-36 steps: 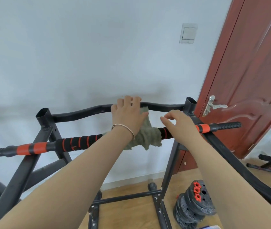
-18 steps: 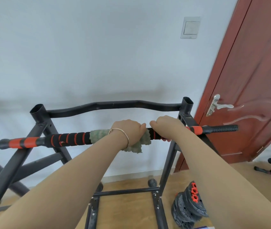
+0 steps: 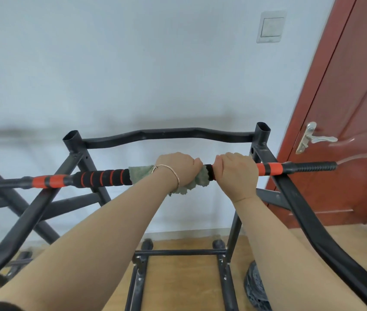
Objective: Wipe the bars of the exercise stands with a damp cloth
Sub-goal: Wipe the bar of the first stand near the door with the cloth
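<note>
Left hand [image 3: 178,168]: fingers clamped round cloth [image 3: 140,173] on padded bar [image 3: 101,177].
Right hand [image 3: 237,173]: fingers clamped on padded bar itself.
Progress: I judge it mid-task — curved bar [image 3: 166,133] likely remains.

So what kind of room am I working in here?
Probably a home workout room: a black exercise stand with a foam-gripped bar, weight plates on a wooden floor, and a red-brown door beside a wall switch.
</note>
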Demonstrator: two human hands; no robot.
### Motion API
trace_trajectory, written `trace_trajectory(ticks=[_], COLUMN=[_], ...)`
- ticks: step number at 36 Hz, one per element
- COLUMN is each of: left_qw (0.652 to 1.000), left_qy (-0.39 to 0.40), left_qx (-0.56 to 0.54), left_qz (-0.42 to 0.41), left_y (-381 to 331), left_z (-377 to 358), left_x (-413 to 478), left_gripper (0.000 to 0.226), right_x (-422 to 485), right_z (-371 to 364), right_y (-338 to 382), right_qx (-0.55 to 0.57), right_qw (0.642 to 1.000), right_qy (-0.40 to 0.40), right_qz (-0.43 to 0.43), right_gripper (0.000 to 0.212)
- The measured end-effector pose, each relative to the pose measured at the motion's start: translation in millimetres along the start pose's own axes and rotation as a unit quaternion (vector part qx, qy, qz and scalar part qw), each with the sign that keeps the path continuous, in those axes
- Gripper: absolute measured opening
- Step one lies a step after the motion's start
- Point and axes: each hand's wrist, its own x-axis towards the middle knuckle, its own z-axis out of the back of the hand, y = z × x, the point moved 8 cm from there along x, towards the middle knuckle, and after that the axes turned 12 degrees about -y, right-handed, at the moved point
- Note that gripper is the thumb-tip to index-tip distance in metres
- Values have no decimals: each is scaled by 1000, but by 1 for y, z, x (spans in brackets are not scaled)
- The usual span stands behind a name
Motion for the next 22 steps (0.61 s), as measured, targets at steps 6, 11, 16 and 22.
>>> trace_trajectory(ticks=[6,11,16,22], left_qw=[996,991,992,993], left_qy=[-58,-98,-98,-70], left_qx=[55,84,73,93], left_qz=[-32,-41,-38,-35], left_y=[-2,-5,-3,3], left_z=[-5,5,5,11], left_x=[-7,-13,-14,-18], left_gripper=[42,21,37,54], right_x=[10,10,10,-2], right_z=[-30,-36,-28,-13], right_y=[-18,-13,-7,-3], right_qx=[-63,-17,-46,-45], right_qw=[939,880,933,981], right_qy=[317,461,357,181], right_qz=[-116,-112,11,47], right_gripper=[36,46,43,60])
